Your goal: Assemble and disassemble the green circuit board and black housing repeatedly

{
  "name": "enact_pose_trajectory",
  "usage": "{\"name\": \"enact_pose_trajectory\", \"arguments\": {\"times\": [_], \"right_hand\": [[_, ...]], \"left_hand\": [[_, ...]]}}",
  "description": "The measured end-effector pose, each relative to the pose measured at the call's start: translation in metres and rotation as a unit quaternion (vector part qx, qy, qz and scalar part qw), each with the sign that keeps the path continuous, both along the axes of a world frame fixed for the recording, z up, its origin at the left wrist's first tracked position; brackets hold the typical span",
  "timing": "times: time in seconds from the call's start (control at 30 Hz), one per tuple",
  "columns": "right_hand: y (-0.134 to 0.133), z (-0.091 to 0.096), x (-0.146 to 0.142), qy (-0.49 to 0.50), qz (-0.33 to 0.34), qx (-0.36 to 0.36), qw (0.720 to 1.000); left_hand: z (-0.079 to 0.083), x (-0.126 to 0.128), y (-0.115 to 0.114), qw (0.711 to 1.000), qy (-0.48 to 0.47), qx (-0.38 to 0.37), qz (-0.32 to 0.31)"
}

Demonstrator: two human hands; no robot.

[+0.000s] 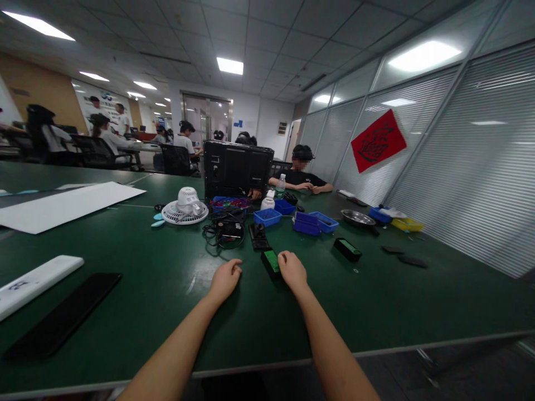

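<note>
My right hand (293,271) is closed at the right side of a small black box (275,270), its fingertips at the green surface on top. The box lies on the green table; the far side of my fingers is hidden. To the left, my left hand (225,280) rests near the tabletop with its fingers curled in, apart from the box, and nothing shows in it. Just beyond the box stands a small black device (259,238) with a round part on top. A second black box with a green top (348,249) lies further right.
Beyond my hands are tangled cables (212,229), a white fan (185,210), blue trays (267,217), a metal bowl (358,218) and a large black monitor (238,169). A person (301,175) sits across the table. Black (62,314) and white (39,283) long panels lie at left.
</note>
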State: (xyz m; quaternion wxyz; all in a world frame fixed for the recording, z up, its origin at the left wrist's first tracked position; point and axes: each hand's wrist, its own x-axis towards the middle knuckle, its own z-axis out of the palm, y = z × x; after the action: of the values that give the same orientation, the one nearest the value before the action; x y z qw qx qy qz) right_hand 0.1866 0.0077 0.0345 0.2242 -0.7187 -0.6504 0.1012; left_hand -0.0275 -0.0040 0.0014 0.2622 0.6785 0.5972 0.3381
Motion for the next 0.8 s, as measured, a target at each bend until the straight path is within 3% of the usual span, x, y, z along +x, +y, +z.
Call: {"name": "enact_pose_trajectory", "arguments": {"times": [0.17, 0.4, 0.6, 0.8], "right_hand": [[0.010, -0.016, 0.006, 0.109, 0.065, -0.001, 0.992], [0.001, -0.026, -0.019, 0.195, 0.102, 0.005, 0.975], [-0.003, -0.040, -0.038, 0.366, 0.198, -0.076, 0.906], [-0.007, -0.040, -0.043, 0.410, 0.286, -0.073, 0.863]], "left_hand": [[0.000, 0.000, -0.001, 1.000, 0.015, 0.003, 0.005], [-0.006, 0.000, 0.000, 0.999, 0.003, 0.033, 0.002], [-0.007, 0.008, -0.009, 0.989, 0.021, 0.146, -0.020], [-0.010, 0.011, -0.010, 0.984, 0.054, 0.167, 0.039]]}}
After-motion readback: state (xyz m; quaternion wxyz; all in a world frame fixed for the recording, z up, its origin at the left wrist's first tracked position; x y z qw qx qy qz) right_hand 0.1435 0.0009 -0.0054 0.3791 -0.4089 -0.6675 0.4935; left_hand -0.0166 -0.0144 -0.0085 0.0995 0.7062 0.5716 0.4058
